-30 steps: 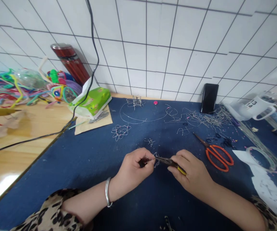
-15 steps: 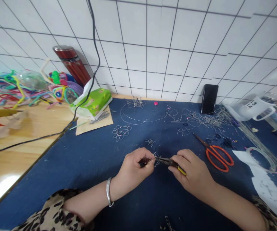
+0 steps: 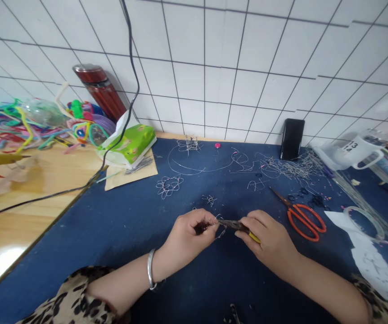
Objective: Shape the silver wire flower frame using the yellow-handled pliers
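My left hand (image 3: 189, 231) is closed, pinching a small piece of bent wire (image 3: 221, 231) between thumb and forefinger. Part of the wire loops out past the fingertips; the rest is hidden in the hand. Wrapped around the yellow handles of a pair of pliers (image 3: 232, 224) is my right hand (image 3: 266, 234). The dark jaws point left and meet the wire at my left fingertips. Just beyond the hands lies a small star-like wire piece (image 3: 209, 200), and farther left a flower-shaped wire form (image 3: 169, 186).
Orange-handled scissors (image 3: 306, 221) lie right of my right hand. Behind them are a tangle of wire (image 3: 288, 165), a phone (image 3: 292, 139) against the wall and a white mug (image 3: 363, 150). A tissue pack (image 3: 135, 146) sits back left, with a black cable (image 3: 130, 54) hanging over it.
The wire at my left fingertips has shifted, and a loop now shows more clearly below the pliers' jaws. Both hands keep nearly the same place and grip.
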{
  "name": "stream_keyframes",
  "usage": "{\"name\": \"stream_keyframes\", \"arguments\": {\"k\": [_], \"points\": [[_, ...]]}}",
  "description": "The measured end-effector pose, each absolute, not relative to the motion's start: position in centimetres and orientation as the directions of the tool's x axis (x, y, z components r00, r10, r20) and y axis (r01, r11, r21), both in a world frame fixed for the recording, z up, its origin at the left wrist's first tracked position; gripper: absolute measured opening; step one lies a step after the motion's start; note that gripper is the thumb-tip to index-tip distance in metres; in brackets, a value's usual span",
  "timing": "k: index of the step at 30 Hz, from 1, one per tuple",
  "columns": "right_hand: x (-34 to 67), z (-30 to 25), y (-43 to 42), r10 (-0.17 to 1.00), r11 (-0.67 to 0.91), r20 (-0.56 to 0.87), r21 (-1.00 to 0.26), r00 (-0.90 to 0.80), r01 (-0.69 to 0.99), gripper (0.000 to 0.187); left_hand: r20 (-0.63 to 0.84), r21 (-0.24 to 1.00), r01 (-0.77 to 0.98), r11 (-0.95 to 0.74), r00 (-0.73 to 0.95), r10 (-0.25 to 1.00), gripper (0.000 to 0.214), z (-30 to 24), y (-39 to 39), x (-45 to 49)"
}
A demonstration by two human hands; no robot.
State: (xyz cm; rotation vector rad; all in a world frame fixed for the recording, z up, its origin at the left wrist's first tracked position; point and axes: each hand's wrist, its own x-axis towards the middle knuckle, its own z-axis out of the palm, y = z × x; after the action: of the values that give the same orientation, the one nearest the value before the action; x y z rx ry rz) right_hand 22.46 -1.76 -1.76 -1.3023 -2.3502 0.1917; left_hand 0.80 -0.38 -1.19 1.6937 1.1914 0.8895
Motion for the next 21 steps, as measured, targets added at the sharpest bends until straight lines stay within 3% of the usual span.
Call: {"name": "stream_keyframes", "arguments": {"k": [3, 7, 17, 21], "points": [[22.56, -1.88, -1.65, 0.839, 0.539, 0.309, -0.360, -0.448, 0.762, 0.016, -0.026, 0.978, 0.204, -0.046, 0.333, 0.942, 0.008, -1.47, -0.40, 0.74], [22.61, -1.94, -1.61, 0.841, 0.537, 0.305, -0.369, -0.447, 0.758, 0.016, -0.036, 0.989, 0.145, -0.013, 0.332, 0.943, 0.008, -1.86, -0.35, 0.72], [22.46, -1.77, -1.52, 0.835, 0.546, 0.303, -0.362, -0.459, 0.756, 0.018, 0.021, 0.982, 0.172, -0.081, 0.326, 0.945, 0.008, -1.93, -0.40, 0.62], [22.34, -1.50, -1.54, 0.829, 0.555, 0.305, -0.357, -0.468, 0.751, 0.021, 0.104, 0.948, 0.255, -0.188, 0.310, 0.945, 0.007, -1.82, -0.40, 0.61]]}}
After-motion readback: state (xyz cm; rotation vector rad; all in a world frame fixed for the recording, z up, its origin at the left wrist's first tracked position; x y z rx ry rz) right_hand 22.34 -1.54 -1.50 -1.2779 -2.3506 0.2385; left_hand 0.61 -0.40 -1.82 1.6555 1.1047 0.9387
